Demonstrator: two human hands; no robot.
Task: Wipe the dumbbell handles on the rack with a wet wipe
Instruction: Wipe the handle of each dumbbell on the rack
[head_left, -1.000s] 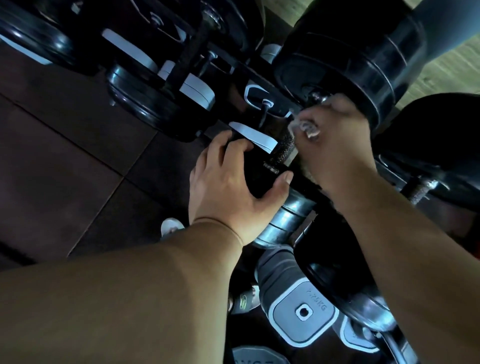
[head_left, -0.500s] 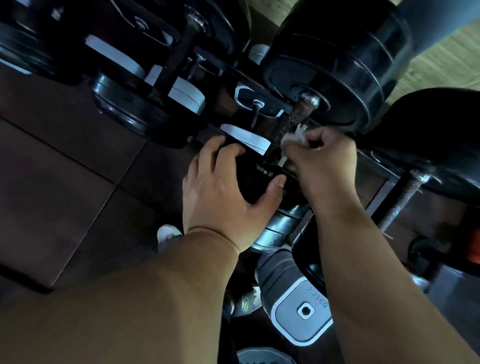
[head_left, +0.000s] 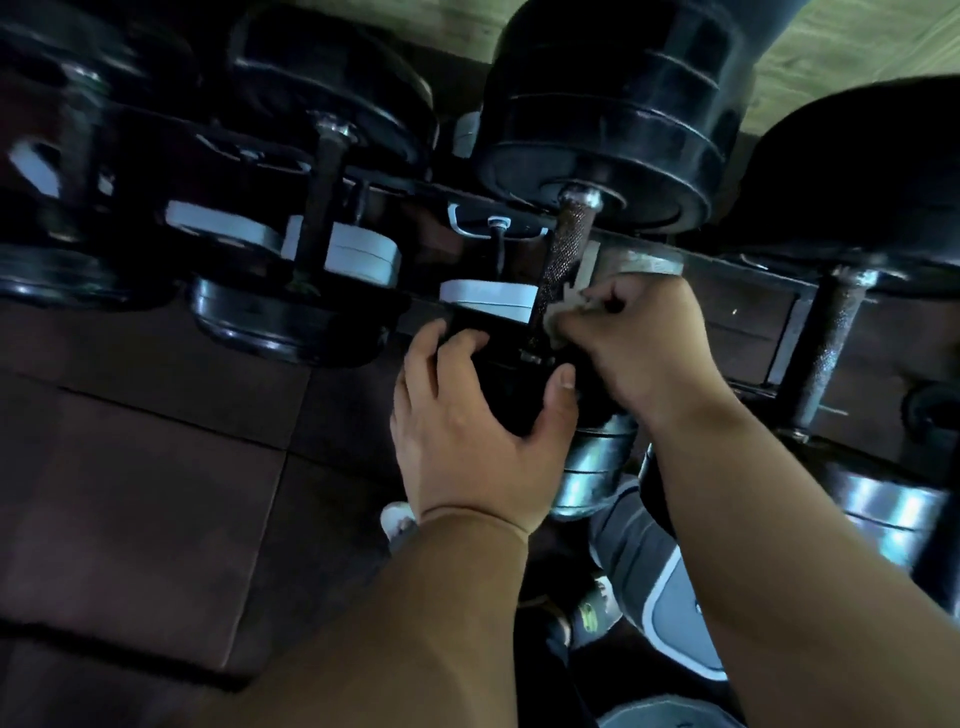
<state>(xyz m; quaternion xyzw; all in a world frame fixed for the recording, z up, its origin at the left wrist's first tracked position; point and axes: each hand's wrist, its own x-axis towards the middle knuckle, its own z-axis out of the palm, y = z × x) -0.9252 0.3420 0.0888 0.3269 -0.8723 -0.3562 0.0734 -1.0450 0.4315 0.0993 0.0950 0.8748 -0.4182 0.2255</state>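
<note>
A large black dumbbell lies on the rack with its knurled metal handle (head_left: 563, 249) running from the far head (head_left: 613, 119) down to the near head (head_left: 511, 384). My left hand (head_left: 467, 431) grips the near head, fingers over its top and thumb on its right side. My right hand (head_left: 639, 348) holds a crumpled white wet wipe (head_left: 563, 312) wrapped against the lower end of the handle. The upper part of the handle is bare.
More dumbbells fill the rack: one with a dark handle (head_left: 324, 197) to the left, another with a handle (head_left: 826, 343) to the right. Grey-capped dumbbells (head_left: 670, 597) sit on a lower tier. Brown floor tiles (head_left: 130, 467) lie to the left.
My right hand slid the wipe down the handle from the far head to the near end. My left hand kept its hold on the near head. The camera shifted.
</note>
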